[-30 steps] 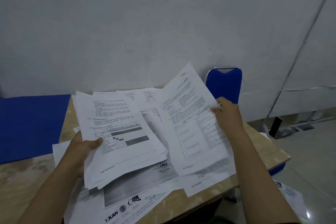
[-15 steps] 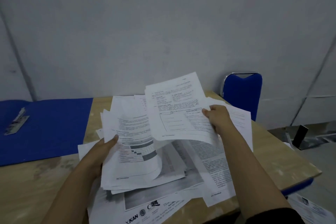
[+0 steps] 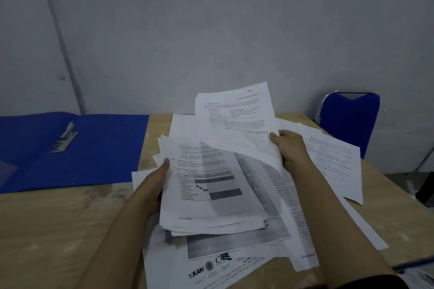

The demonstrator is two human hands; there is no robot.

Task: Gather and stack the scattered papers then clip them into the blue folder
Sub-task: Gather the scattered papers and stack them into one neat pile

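My left hand (image 3: 156, 177) grips the left edge of a thick stack of printed papers (image 3: 209, 197), lifted a little off the table. My right hand (image 3: 290, 148) holds a curled printed sheet (image 3: 237, 115) over the far end of that stack. More loose papers (image 3: 333, 162) lie scattered underneath and to the right, one with a logo near the front edge (image 3: 211, 267). The open blue folder (image 3: 98, 150) lies flat at the left, with its metal clip (image 3: 64, 137) near its middle fold.
The wooden table (image 3: 58, 230) shows bare worn surface at the front left. A blue chair (image 3: 350, 122) stands behind the table's right corner. A grey wall (image 3: 211, 30) rises close behind. Papers overhang the table's right edge.
My right hand has carried its sheet leftward from the right side onto the stack held by my left hand. My view has turned left, bringing the folder's clip into sight.
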